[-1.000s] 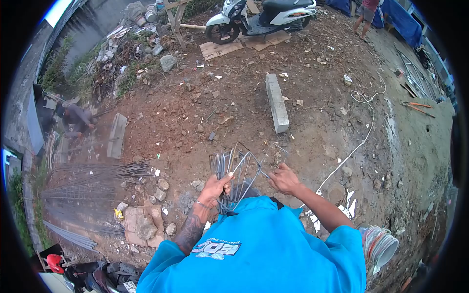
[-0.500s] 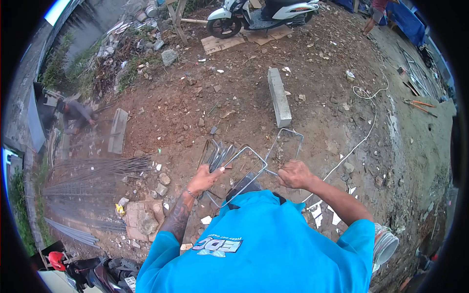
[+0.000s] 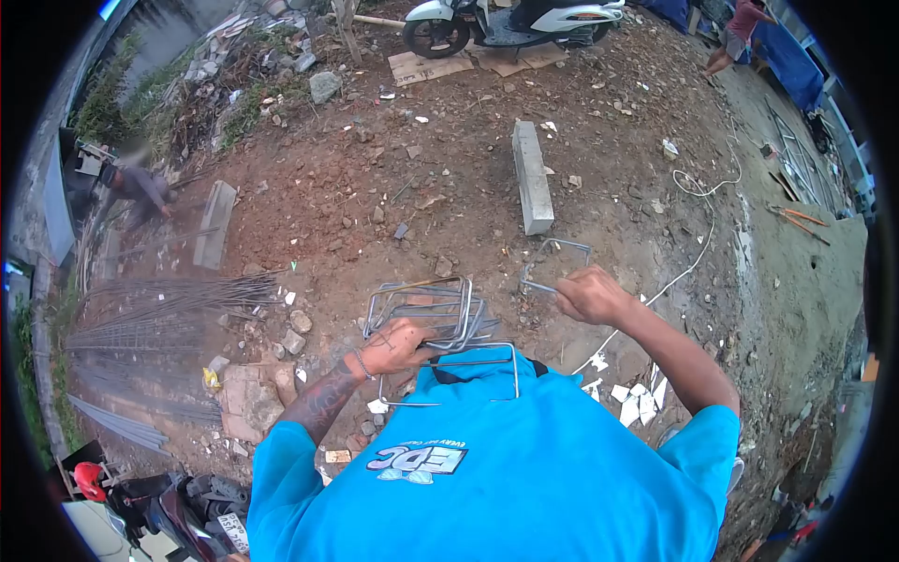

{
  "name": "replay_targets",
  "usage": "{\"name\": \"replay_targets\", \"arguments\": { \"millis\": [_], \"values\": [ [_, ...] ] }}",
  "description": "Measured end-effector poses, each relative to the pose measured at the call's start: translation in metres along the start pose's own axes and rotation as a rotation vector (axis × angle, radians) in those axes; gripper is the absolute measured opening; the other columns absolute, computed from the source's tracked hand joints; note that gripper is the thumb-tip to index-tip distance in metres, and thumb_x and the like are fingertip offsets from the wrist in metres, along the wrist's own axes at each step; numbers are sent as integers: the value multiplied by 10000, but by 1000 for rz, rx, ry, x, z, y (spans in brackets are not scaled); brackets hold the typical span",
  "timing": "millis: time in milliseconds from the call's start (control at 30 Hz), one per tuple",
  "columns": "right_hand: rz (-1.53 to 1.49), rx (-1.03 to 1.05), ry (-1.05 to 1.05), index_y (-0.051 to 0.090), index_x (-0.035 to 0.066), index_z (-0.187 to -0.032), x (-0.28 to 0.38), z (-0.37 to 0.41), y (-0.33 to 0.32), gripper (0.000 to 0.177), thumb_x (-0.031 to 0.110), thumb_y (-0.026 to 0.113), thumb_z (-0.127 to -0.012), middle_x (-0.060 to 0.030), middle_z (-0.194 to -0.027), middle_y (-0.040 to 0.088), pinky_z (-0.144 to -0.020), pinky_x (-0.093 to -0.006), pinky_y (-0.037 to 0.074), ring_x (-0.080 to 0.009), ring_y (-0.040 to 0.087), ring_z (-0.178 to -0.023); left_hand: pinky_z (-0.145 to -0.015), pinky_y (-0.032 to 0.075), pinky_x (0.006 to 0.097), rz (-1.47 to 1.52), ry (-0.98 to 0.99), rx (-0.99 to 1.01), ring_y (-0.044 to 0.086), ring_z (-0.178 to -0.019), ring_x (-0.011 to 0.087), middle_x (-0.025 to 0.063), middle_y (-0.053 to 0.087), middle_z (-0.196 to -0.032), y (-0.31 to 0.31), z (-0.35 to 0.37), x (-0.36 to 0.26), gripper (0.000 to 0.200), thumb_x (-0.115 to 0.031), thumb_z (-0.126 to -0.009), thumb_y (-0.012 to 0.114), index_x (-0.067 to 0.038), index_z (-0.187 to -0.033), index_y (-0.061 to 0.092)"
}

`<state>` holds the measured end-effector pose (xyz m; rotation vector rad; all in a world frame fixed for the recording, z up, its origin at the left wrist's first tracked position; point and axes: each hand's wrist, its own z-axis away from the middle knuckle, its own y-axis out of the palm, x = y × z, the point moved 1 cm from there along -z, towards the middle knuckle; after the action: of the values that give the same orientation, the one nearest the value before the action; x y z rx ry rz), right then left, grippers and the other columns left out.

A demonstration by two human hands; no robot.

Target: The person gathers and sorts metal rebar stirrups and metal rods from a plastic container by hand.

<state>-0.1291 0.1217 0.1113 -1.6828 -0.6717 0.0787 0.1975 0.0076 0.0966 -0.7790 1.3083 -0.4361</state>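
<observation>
My left hand (image 3: 395, 347) is closed on several bent steel stirrups (image 3: 466, 314), thin rectangular rebar frames bunched together in front of my blue shirt (image 3: 468, 487). One frame hangs lower, over the front of the shirt. Off to the right, my right hand (image 3: 596, 296) grips a single stirrup (image 3: 566, 244), whose bent end points away from me. A gap separates it from the bunch. The palm side of both hands is hidden.
A concrete beam (image 3: 532, 183) lies ahead. Long rebar rods (image 3: 178, 309) spread at left, near a crouching person (image 3: 140, 192). A white cable (image 3: 670, 281) and broken tiles (image 3: 641, 403) lie at right. A scooter (image 3: 515, 28) stands at the back, with another person (image 3: 740, 33) farther right.
My right hand has moved right and slightly up with its stirrup, apart from the others. The frames in my left hand have turned and gathered closer. The crouching person's arm has reached out.
</observation>
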Motion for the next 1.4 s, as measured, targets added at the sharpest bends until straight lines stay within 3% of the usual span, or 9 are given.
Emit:
{"name": "replay_targets", "arguments": {
  "millis": [100,133,200,300,533,800,1067,1233,1400],
  "values": [
    [-146,-78,259,482,50,-709,-5,7,1,238,225,520,-866,-70,-482,433,-464,-366,391,-219,447,-429,-644,458,362,264,-295,-51,540,-595,252,186,602,-681,10,2,0,321,-255,-818,617,30,-966,615],
    [-142,-81,255,482,50,-709,-13,12,3,238,225,520,-866,-70,-482,433,-464,-366,391,-219,447,-429,-542,433,322,278,-357,-116,478,-523,146,79,570,-589,47,15,52,316,-280,-842,611,30,-905,612],
    [-1068,-520,852,505,46,-760,-34,31,5,302,281,437,-937,-22,-529,426,-480,-317,365,-146,396,-463,-484,388,319,431,-449,-188,445,-488,121,51,501,-539,32,21,41,350,-319,-857,594,30,-860,616],
    [-1534,-901,903,518,44,-812,-19,38,7,334,314,393,-963,7,-602,426,-519,-269,338,-93,370,-539,-412,296,256,834,-579,-352,389,-459,51,-47,417,-486,20,18,19,383,-345,-877,581,8,-735,621],
    [-1534,-833,874,548,17,-928,20,23,62,328,313,409,-958,15,-642,414,-599,-247,321,-81,384,-617,-429,332,224,1212,-595,-484,454,-533,72,-2,502,-653,17,9,29,287,-281,-910,541,4,-891,569],
    [-1872,-1028,716,536,14,-985,44,-5,54,319,296,390,-965,35,-602,344,-592,-263,320,-81,334,-581,-570,484,258,1313,-595,-497,569,-599,129,32,573,-720,22,-11,27,219,-244,-883,588,-26,-886,573],
    [-2249,-1257,609,518,-10,-1028,34,0,54,314,262,370,-975,51,-563,331,-540,-230,328,-63,327,-543,-591,484,252,1329,-552,-540,577,-655,118,25,585,-782,27,-13,24,242,-237,-880,591,-10,-964,598],
    [-2550,-1122,751,407,-67,-1168,23,4,47,434,318,396,-968,40,-614,403,-465,-201,353,-48,394,-537,-612,482,250,1351,-534,-546,580,-667,117,31,593,-792,22,-12,23,242,-211,-867,600,-3,-992,597],
    [-2410,-580,1172,371,-114,-1129,25,-46,58,583,427,436,-923,-18,-721,422,-420,-156,373,-59,408,-576,-612,483,259,1305,-483,-465,585,-674,126,44,601,-801,32,-17,29,232,-195,-848,623,-6,-980,591]
  ]
}}
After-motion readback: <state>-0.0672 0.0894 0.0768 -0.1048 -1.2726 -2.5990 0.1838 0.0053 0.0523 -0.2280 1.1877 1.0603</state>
